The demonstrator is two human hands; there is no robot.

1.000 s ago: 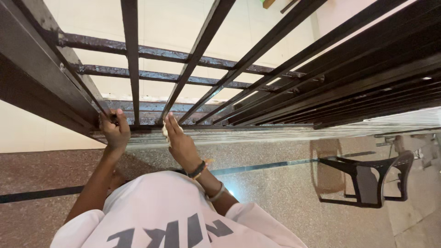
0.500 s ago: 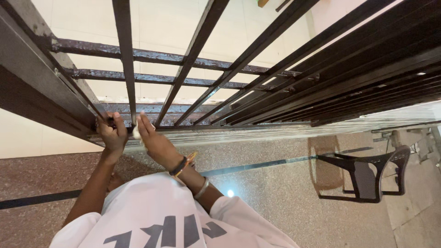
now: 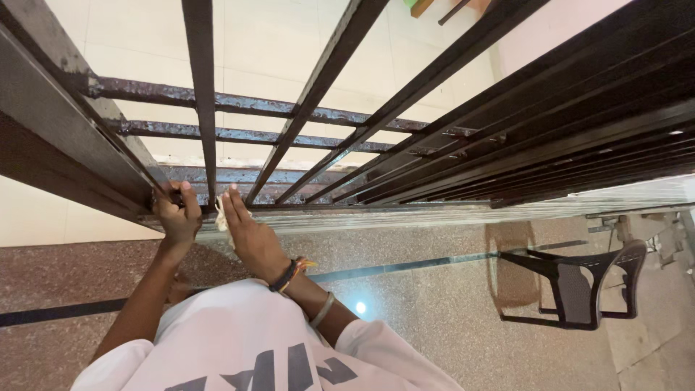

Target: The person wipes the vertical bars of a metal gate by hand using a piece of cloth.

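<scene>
A pale cloth (image 3: 221, 216) is lying under the flat, extended fingers of the right hand (image 3: 250, 235), pressed against the bottom rail of the dark metal grille (image 3: 204, 94) at lower left of the frame; it is sitting further left than a second ago, now just beside the bar where the left hand (image 3: 177, 213) is curling shut around the grille's base. No containers are showing; a dark plastic chair (image 3: 579, 279) is standing at lower right on the speckled floor (image 3: 434, 304).
</scene>
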